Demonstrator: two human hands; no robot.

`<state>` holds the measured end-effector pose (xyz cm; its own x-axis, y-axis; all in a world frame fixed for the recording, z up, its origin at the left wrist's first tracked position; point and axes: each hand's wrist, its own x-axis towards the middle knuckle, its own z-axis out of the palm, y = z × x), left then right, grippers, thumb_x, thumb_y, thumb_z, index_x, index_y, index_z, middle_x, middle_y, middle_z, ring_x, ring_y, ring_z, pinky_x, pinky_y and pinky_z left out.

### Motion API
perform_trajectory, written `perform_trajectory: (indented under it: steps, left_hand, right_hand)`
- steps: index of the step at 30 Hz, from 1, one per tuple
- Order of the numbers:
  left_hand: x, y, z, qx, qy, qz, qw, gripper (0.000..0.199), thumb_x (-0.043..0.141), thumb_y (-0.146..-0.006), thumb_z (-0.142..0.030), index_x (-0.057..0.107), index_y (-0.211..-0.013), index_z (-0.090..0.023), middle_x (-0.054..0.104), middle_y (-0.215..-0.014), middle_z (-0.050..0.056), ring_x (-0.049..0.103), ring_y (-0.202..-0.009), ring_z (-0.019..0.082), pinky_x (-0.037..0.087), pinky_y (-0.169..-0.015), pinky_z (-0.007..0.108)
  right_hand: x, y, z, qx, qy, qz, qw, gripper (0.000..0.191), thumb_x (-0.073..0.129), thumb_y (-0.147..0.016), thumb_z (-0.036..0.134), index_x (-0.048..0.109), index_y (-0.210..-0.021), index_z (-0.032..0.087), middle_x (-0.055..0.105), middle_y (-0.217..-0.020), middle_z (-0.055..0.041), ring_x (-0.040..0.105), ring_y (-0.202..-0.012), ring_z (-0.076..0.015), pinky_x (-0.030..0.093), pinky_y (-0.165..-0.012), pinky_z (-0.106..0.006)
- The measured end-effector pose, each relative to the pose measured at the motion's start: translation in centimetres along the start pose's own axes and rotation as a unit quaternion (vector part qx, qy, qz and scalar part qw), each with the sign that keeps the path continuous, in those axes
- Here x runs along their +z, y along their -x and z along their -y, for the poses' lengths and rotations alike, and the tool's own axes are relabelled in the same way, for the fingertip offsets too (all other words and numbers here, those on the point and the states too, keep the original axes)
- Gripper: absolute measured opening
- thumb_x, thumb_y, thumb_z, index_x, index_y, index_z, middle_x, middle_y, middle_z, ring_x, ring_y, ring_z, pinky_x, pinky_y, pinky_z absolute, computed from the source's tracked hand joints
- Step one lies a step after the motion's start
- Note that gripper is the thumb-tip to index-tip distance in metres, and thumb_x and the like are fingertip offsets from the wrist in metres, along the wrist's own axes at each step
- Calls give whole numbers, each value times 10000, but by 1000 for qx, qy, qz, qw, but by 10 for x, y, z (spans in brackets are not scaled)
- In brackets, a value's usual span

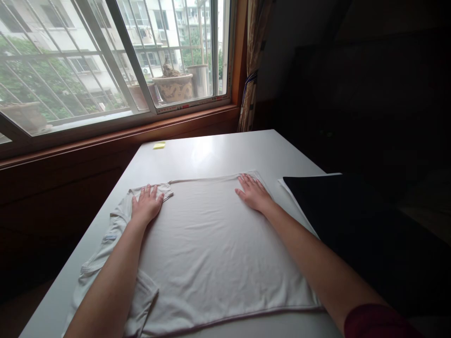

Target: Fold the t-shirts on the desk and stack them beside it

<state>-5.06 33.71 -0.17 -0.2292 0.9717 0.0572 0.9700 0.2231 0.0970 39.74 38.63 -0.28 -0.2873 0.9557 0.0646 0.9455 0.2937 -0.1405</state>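
Note:
A white short-sleeved shirt (211, 244) lies spread sideways on the white table, its collar and sleeves to the left and its hem to the right. Small wrinkles run across its body. My left hand (147, 203) rests on the shirt by the far sleeve, palm down with the fingers spread. Near the far hem corner, my right hand (252, 191) lies flat on the fabric, fingers apart. Neither hand grips anything. My left forearm covers part of the collar area.
The white table (225, 152) carries a yellow sticky note (159, 145) near its far left corner. A black item with a white edge (352, 225) lies at the right. Beyond stand a barred window and a tied curtain (251, 70).

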Motion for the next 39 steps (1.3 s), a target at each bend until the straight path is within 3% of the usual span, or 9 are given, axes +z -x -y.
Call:
perform_trajectory:
  steps: [7, 12, 15, 19, 22, 26, 30, 39]
  left_hand:
    - [-9, 11, -5, 6, 10, -50, 999, 643, 225, -1051, -496, 369, -1593, -179, 258, -1698, 123, 212, -1569, 332, 181, -1230, 637]
    - [-23, 32, -10, 46, 36, -164, 985, 568, 222, -1058, -344, 487, -1518, -142, 399, -1643, 93, 238, -1567, 239, 150, -1281, 482]
    - [-29, 55, -6, 97, 59, -198, 974, 535, 266, -1059, -350, 535, -1479, -158, 492, -1583, 92, 297, -1547, 238, 188, -1272, 490]
    - [-25, 97, 16, 146, 28, -138, 979, 535, 294, -1062, -405, 500, -1506, -189, 465, -1600, 95, 309, -1541, 294, 223, -1236, 597]
    - [-14, 129, 39, 125, -8, -77, 989, 578, 278, -1062, -440, 428, -1557, -181, 403, -1635, 114, 299, -1541, 332, 246, -1205, 656]
    - [-4, 156, 59, 88, -27, -39, 995, 595, 235, -1069, -453, 371, -1591, -203, 340, -1668, 94, 237, -1566, 315, 232, -1222, 629]
    - [-6, 165, 60, 80, -41, -21, 996, 577, 239, -1070, -436, 382, -1588, -226, 313, -1682, 69, 217, -1573, 298, 212, -1235, 608]
    - [-12, 190, 54, 63, -45, -16, 997, 548, 215, -1077, -409, 347, -1596, -295, 280, -1695, 53, 216, -1573, 294, 138, -1200, 717]
  right_hand:
    - [-1, 0, 0, -14, -8, -42, 999, 662, 315, -1041, 507, 374, -1590, 142, 282, -1685, -102, 244, -1557, -255, 197, -1264, -479]
    - [-7, 7, 5, -3, -8, -99, 995, 585, 363, -1032, 395, 488, -1513, 87, 395, -1627, -151, 348, -1510, -264, 217, -1254, -451]
    - [-12, 16, 14, 2, -7, -126, 992, 549, 355, -1032, 337, 527, -1479, 67, 444, -1596, -164, 373, -1495, -268, 199, -1258, -448]
    - [-14, 44, 31, -26, 0, -118, 993, 585, 365, -1039, 375, 486, -1507, 45, 405, -1615, -175, 357, -1505, -291, 227, -1248, -468]
    - [-10, 77, 43, -75, 3, -70, 995, 633, 361, -1048, 463, 444, -1542, 77, 340, -1651, -161, 301, -1534, -298, 233, -1246, -498]
    - [-4, 111, 46, -96, 1, -37, 995, 651, 340, -1052, 512, 413, -1570, 124, 292, -1674, -132, 250, -1557, -275, 205, -1259, -488]
    - [-6, 121, 42, -94, 2, -31, 995, 648, 336, -1057, 489, 404, -1572, 101, 291, -1674, -139, 243, -1559, -273, 197, -1265, -485]
    - [-5, 128, 33, -112, -5, -25, 993, 655, 328, -1057, 490, 375, -1589, 110, 259, -1684, -135, 231, -1563, -267, 179, -1272, -486]
